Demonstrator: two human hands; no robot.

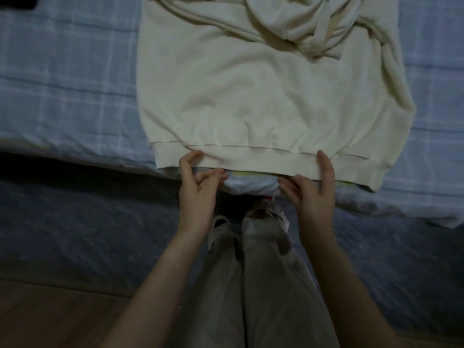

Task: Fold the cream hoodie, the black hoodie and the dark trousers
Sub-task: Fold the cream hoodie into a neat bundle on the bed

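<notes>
Spread flat on the wide blue checked bed (62,84), big soft cream hoodie (251,96), with the hood (288,18) bunched at the far end, cloth lumpy down the right side, and the ribbed bottom band (263,162) right at the near edge of the bed. Pinching that band a little apart, left hand (198,187) and right hand (313,192), one finger on top and the rest curled under. Might slide off the bed if tugged back, or fold crooked if lifted unevenly, with lumps shut inside.

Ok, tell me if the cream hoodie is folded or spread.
Mostly spread: the cream hoodie lies flat on the bed, hem not yet folded up.
</notes>
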